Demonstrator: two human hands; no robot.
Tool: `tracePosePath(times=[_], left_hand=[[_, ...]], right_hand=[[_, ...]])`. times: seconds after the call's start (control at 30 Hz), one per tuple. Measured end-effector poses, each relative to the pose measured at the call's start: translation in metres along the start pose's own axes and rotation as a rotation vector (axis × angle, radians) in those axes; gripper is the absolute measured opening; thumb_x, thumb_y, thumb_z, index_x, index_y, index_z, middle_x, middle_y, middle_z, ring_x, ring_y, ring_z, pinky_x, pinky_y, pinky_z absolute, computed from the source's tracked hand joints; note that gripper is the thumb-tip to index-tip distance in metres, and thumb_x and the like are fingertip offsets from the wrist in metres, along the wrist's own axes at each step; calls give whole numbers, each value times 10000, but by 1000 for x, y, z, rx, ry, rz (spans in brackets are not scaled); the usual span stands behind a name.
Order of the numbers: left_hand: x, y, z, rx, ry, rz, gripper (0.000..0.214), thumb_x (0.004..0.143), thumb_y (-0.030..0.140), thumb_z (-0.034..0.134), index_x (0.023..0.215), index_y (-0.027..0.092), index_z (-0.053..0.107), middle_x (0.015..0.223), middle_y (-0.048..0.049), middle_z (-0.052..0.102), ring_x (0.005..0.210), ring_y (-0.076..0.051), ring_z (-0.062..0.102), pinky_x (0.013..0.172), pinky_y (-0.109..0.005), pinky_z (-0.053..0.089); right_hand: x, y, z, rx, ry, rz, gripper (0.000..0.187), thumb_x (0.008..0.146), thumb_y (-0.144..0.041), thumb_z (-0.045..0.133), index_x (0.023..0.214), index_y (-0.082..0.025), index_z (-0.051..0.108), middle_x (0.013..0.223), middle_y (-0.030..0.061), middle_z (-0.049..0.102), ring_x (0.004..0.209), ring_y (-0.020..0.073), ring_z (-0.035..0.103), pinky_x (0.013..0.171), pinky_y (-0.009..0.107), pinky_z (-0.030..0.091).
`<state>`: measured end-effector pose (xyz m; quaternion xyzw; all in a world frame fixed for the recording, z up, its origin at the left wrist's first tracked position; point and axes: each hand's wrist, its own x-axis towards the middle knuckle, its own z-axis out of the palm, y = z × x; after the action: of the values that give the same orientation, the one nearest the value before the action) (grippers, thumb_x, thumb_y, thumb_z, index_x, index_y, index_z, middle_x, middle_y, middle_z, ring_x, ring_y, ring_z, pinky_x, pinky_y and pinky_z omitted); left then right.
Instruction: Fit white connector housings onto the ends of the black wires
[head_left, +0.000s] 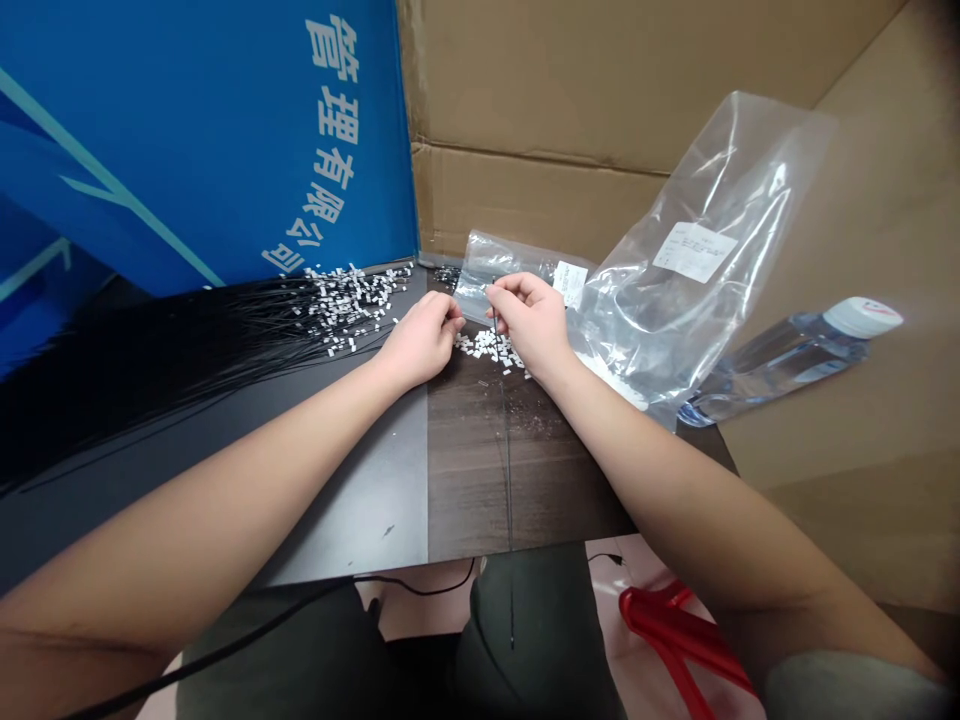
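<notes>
Left hand [424, 337] pinched closed, right hand [529, 322] pinching thin black wire [507, 450] over white pieces [486, 347]; large clear bag [701, 270] holds more.

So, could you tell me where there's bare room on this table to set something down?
The table edge this side of the left hand and right hand is bare, save one thin wire. Crowded: wire bundle at left, white pieces under the hands, bags and bottle at right.
</notes>
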<state>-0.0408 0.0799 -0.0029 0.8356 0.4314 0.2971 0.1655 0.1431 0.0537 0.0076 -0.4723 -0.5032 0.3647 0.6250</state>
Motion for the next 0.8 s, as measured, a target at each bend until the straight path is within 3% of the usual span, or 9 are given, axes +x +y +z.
tracePosePath(times=[0.1, 0.23, 0.4, 0.53, 0.67, 0.8], left_hand=[[0, 3, -8, -157, 89, -72, 85, 998, 191, 605, 926, 217, 567, 929, -46, 676, 862, -206, 605, 836, -379, 477], [1, 14, -22, -608, 196, -233, 85, 953, 135, 648, 919, 200, 606, 869, -29, 689, 731, -156, 599, 720, -323, 480], [-17, 23, -30, -1038, 164, -389, 113, 861, 140, 799, 964, 146, 752, 879, -37, 720, 701, -110, 621, 702, -276, 522], [-30, 14, -26, -1150, 127, -429, 227, 809, 254, 915, 946, 159, 762, 887, -37, 752, 690, -107, 637, 691, -271, 546], [-31, 6, -25, -1182, 79, -368, 276, 819, 300, 926, 982, 169, 747, 930, -51, 791, 710, -112, 662, 709, -269, 559], [-33, 5, -26, -1197, 65, -393, 321, 796, 320, 943, 985, 176, 728, 949, -44, 793, 721, -109, 663, 687, -251, 543]], right_hand=[[1, -2, -2, 13, 10, 11, 102, 874, -255, 724, 827, -218, 641, 691, -14, 650, 577, 111, 558, 547, 282, 447], [0, -4, -3, 18, 20, 38, 99, 859, -266, 722, 828, -217, 641, 714, -8, 650, 592, 111, 569, 537, 277, 435], [-5, -4, 0, -31, -36, 40, 111, 874, -299, 717, 838, -223, 644, 677, -17, 648, 577, 119, 545, 575, 299, 449], [-11, -3, 2, -80, -138, 18, 144, 886, -351, 724, 852, -227, 660, 674, -17, 664, 593, 133, 550, 624, 321, 455], [-16, -1, 5, -128, -273, -33, 156, 876, -361, 723, 833, -225, 661, 718, -19, 665, 634, 139, 549, 659, 329, 450], [-21, -1, 8, -189, -315, -116, 132, 873, -339, 719, 844, -216, 679, 749, -23, 658, 666, 140, 539, 676, 327, 438]])
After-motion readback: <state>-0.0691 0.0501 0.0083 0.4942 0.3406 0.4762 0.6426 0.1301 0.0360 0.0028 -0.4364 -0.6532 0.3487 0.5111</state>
